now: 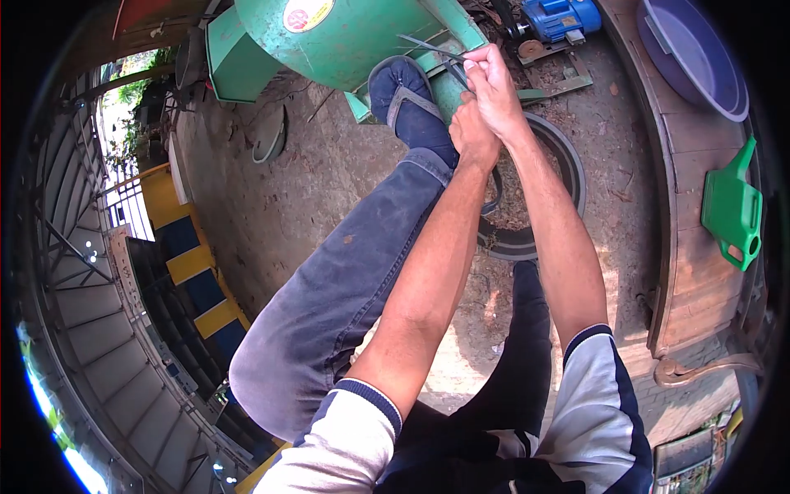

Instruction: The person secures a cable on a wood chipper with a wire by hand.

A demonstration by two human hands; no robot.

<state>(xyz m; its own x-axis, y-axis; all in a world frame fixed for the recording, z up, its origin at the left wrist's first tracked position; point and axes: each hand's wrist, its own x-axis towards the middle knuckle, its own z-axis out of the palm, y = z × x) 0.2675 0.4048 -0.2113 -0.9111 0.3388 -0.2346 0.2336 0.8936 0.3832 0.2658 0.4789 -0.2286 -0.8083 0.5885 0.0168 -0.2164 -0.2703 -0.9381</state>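
My right hand (494, 85) is closed with the thumb on a thin black strap (432, 47), whose end sticks out to the left. Just below, my left hand (474, 130) is closed in a fist against it; a curved dark length (495, 196) hangs beneath. How the strap runs inside the fists is hidden. My left foot, in a dark sock and flip-flop (403, 92), is raised against the green machine (362, 37), close to the left of both hands.
Below my hands, a round dark tub (573, 177) holds brown chaff-like material. A blue motor (562, 18) sits beside the machine. At the right, a purple basin (699, 62) and green watering can (732, 206) rest on a wooden bench (691, 272). A bowl-like container (270, 136) is left.
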